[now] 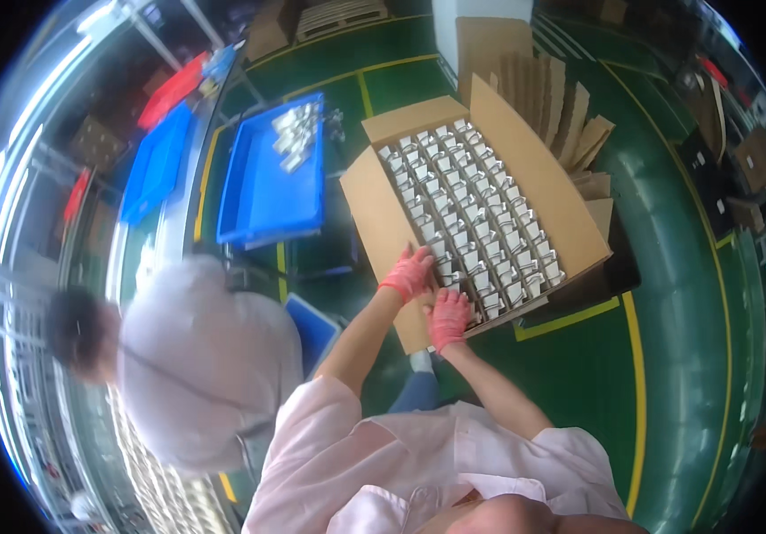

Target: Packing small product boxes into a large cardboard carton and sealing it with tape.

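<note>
In front of me is an open cardboard carton point(584, 222) with its flaps folded out. Rows of small white-and-silver metal parts point(487, 233) stand upright in its divider cells. My left hand point(409, 273), in a pink glove, rests at the carton's left inner edge with its fingers stretched toward the parts. Closer to me, my pink-gloved right hand point(449, 320) lies over the near left corner, thumb apart from the other fingers. Its fingertips are partly hidden among the nearest cells. No loose part shows in either hand.
A blue tray point(254, 209) with a heap of metal parts stands beyond the carton's left side. Folded cardboard sheets point(525, 93) lean behind it. A person in a pale work coat point(205, 365) sits close on my left, beside a long bench with another blue tray point(156, 165).
</note>
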`<state>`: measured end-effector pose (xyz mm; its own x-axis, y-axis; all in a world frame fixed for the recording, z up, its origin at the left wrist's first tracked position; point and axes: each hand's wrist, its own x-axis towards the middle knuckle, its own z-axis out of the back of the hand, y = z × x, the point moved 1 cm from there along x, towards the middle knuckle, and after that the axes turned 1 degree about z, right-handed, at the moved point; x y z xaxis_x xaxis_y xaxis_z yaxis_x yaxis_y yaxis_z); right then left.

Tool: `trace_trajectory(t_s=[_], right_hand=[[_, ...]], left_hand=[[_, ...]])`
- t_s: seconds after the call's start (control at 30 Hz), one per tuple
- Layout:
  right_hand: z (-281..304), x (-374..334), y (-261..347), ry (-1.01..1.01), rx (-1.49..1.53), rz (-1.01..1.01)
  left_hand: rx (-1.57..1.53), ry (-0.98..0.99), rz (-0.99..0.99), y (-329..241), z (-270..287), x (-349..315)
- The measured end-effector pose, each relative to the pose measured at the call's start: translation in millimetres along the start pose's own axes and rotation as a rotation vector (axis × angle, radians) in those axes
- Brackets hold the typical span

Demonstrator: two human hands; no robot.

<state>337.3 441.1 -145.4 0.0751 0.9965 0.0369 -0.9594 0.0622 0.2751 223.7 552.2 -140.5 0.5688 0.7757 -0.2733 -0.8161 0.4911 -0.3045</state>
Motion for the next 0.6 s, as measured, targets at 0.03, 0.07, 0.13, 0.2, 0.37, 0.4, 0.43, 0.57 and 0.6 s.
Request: trace_trajectory(t_s=[0.03, 0.07, 0.13, 0.2, 0.37, 0.4, 0.43, 0.57, 0.6], right_hand=[[2, 0, 0, 0.065, -0.04, -0.03], [20, 1, 16, 0.139, -0.07, -0.04], [45, -2, 40, 0.204, 0.181, -0.041], [-22, 24, -4, -0.141, 0.716, 0.032], [96, -61, -53, 0.741, 0.627, 0.644], [121, -77, -95, 0.373, 0.401, 0.954], [130, -81, -140, 0.374, 0.487, 0.95], [117, -23, -335, 0.683, 0.362, 0.541], [92, -1, -398, 0.487, 0.542, 0.329]], left_hand=[[-0.006, -0.017, -0.003, -11, 13, 0], [-0.015, 0.009, -0.013, -4, 19, -7], [0.005, 0.202, 0.008, 2, 30, -20], [-0.302, 0.024, 0.062, -29, 36, 39], [-0.262, -0.419, 0.319, -81, -10, -5], [-0.287, -0.376, 0.401, -91, -14, 1], [-0.452, -0.434, 0.494, -103, -22, 9], [-1.362, -0.719, 0.676, -109, -52, 2], [-1.301, -0.645, 0.662, -100, -57, 0]])
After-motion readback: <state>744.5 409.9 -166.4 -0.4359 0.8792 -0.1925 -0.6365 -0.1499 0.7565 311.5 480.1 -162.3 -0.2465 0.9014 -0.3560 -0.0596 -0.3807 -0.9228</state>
